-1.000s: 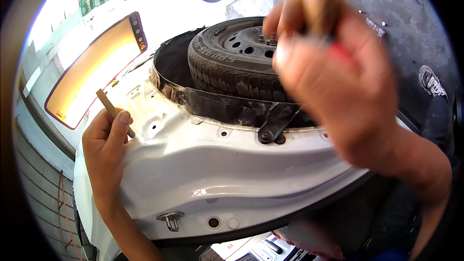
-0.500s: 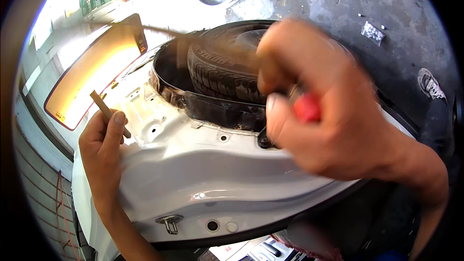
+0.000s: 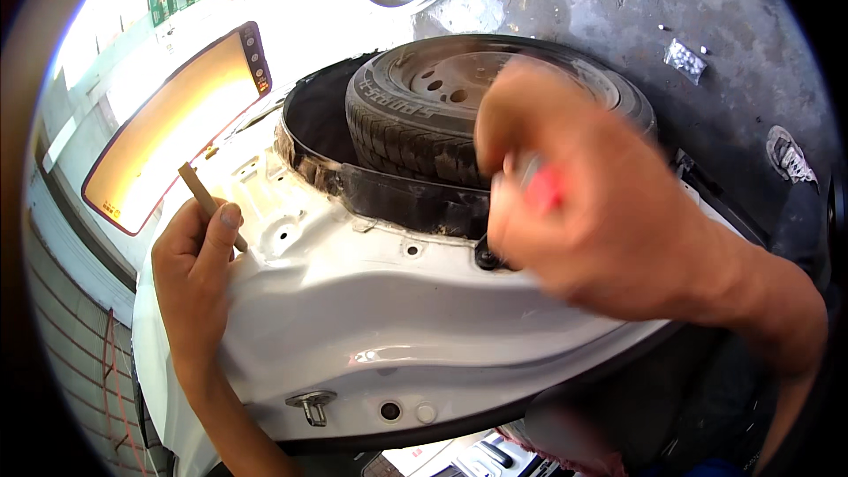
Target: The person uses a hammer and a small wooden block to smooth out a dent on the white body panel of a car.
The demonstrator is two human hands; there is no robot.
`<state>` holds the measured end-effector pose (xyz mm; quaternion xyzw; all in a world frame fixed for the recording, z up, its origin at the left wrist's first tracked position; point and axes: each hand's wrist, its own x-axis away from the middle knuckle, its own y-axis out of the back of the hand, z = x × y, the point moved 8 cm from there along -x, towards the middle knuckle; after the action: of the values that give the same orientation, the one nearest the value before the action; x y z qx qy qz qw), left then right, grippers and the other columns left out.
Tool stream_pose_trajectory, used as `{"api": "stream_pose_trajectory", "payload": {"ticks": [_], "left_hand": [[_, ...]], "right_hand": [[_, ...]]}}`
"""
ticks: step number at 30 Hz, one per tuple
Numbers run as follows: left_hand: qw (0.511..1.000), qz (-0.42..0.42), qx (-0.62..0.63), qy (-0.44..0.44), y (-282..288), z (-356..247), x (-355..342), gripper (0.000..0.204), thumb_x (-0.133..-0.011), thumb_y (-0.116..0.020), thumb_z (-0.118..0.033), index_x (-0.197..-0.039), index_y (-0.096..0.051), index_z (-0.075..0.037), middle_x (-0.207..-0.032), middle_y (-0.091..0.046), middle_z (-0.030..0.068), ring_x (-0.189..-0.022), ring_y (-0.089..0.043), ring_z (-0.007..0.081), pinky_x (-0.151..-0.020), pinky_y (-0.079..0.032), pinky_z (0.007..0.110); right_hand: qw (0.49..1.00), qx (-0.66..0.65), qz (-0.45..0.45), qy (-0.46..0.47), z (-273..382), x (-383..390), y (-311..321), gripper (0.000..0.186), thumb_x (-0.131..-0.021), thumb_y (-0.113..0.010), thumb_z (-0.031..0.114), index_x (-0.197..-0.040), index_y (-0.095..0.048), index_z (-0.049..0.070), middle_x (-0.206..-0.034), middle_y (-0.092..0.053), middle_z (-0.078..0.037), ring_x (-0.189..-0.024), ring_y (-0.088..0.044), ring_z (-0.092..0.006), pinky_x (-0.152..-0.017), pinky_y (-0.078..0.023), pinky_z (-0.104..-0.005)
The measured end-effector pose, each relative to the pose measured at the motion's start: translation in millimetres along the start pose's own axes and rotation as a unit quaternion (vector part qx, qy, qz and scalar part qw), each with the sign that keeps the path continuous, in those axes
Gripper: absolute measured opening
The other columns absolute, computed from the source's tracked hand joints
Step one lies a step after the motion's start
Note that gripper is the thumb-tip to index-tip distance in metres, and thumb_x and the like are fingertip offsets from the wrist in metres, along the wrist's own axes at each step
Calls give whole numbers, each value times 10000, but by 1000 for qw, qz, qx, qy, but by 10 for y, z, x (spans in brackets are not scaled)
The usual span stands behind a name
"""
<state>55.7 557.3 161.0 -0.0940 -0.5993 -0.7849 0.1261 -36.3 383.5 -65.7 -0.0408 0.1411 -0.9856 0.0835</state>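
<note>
over on the left, the left hand (image 3: 196,252) had its fingers curled and its thumb pressed along a flat tan stick (image 3: 196,185), a snug pinch with no daylight in it! the stick slanted across that grip, top end poking up and to the left, bottom end peeking out past the thumb above the white body panel (image 3: 371,305); whether it touched the metal, you could not tell.

and across to the right, what a blur! the right hand (image 3: 592,203) was bunched into a fist, raised in front of the panel's far edge, fingers folded around something with a red piece (image 3: 548,188) showing at the thumb side. the rest of that object was too smeared to make out.

behind that fist, partly covered by it, a dusty tyre (image 3: 406,141) sat tilted in a black-walled well (image 3: 318,115). just left of the well, a long lamp (image 3: 177,128) glowed warm yellow. down near the panel's lower edge, a metal catch (image 3: 311,406) stood beside a dark round hole (image 3: 389,410). out on the grey floor (image 3: 583,0) lay a clear bag of small white bits (image 3: 685,62), with a shoe (image 3: 789,155) farther right.
</note>
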Motion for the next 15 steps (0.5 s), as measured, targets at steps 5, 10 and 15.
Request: {"api": "stream_pose_trajectory", "payload": {"ticks": [5, 10, 15], "left_hand": [[1000, -10, 3, 12, 30, -22, 21, 293, -1002, -656, -274, -898, -634, -2, -734, -510, -40, -672, -408, 48, -600, -323, 235], [1000, 2, 2, -6, 4, 17, -3, 294, -999, -660, -275, -894, -633, -2, -735, -519, -37, -679, -418, 50, -607, -332, 234], [1000, 1, -1, 4, 31, -15, 26, 295, -1000, -659, -277, -900, -631, -1, -739, -524, -35, -684, -427, 52, -614, -338, 234]], "right_hand": [[980, -121, -140, 74, 160, -57, 245, 108, -857, -594, 25, -957, -554, 25, -949, -559, -72, -854, -551, -184, -816, -459, -323], [998, 40, -26, 49, 76, -25, -5, 125, -805, -583, 8, -918, -531, 22, -912, -529, -113, -835, -550, -248, -830, -464, -351], [981, -127, -142, 23, 147, -97, 261, 141, -801, -594, 25, -929, -534, 14, -901, -524, -108, -832, -551, -225, -794, -464, -335]]}}
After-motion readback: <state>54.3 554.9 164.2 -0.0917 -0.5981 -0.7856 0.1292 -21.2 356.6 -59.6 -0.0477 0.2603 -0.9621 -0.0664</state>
